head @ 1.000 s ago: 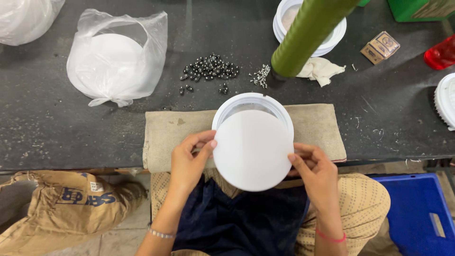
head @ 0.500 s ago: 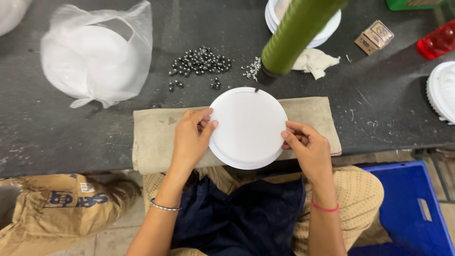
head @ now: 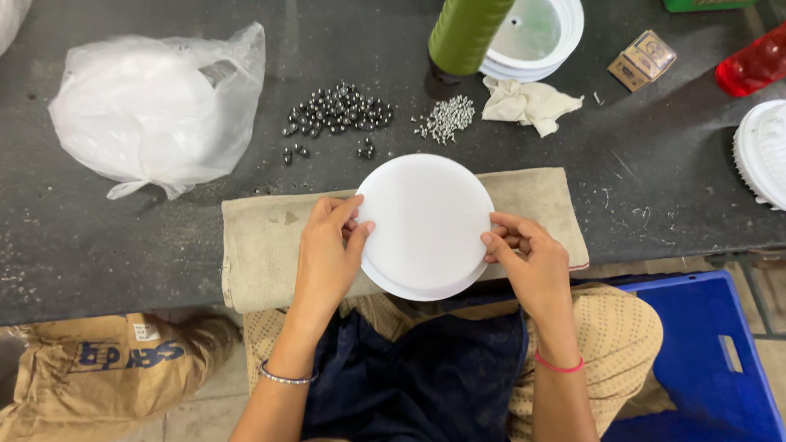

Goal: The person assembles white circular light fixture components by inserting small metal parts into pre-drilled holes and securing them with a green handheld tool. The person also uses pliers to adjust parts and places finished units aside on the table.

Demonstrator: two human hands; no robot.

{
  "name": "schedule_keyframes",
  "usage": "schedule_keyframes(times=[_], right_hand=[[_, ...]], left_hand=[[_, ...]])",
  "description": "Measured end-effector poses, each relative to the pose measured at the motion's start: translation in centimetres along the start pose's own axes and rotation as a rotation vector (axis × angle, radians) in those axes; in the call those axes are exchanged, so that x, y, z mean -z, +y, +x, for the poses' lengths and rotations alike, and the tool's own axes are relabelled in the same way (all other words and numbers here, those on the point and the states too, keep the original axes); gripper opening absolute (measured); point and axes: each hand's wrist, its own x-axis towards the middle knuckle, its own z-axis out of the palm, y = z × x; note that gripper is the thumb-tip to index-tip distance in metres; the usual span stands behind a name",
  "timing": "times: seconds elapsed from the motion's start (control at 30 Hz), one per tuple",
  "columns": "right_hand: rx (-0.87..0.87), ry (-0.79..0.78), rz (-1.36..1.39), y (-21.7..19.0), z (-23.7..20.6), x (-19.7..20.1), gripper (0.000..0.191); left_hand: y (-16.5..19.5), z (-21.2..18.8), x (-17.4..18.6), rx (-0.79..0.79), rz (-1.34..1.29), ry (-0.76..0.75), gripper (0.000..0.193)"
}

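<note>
Gripping the white disc between them, left hand and right hand fingers clasp its edges.

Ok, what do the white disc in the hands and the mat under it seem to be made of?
White disc: probably plastic, smooth and matte, evenly opaque with a thin moulded rim. Mat: looks like coarse woven cloth, beige, stained, with soft folded edges. Left hand and right hand grip the disc's sides.

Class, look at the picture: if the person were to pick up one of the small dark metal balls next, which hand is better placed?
Probably the left hand: the dark metal balls lie up-left of the round white plastic disc, on its side; the right hand would cross over.
</note>
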Motion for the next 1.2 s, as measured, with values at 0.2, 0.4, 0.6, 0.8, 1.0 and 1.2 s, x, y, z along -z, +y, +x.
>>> schedule_keyframes(times=[0.2, 0.4, 0.6, 0.8, 1.0, 1.2], right_hand=[[-0.003, -0.017, 0.006, -0.2, 0.1, 0.0, 0.036], [0.002, -0.022, 0.012, 0.5, 0.2, 0.1, 0.035], [0.061, 0.066, 0.076, 2.9, -0.2, 1.6, 0.032], [-0.148, -0.175, 0.224, 4.2, -2.0, 1.8, 0.048], [-0.241, -0.204, 0.331, 3.2, -5.8, -2.0, 0.078], [-0.231, -0.355, 0.557, 2.2, -9.7, 0.7, 0.074]], left_hand=[[-0.1, -0.1, 0.1, -0.029, -0.024, 0.000, 0.042], [-0.3, -0.3, 0.2, -0.015, -0.034, -0.005, 0.042], [-1.6, 0.3, 1.0, 0.017, -0.054, 0.089, 0.040], [-3.5, 2.4, -0.5, -0.041, 0.003, 0.072, 0.034], [-3.7, 2.5, -2.2, -0.163, 0.078, 0.015, 0.039], [-8.5, -3.4, 0.8, 0.034, 0.015, -0.023, 0.062]])
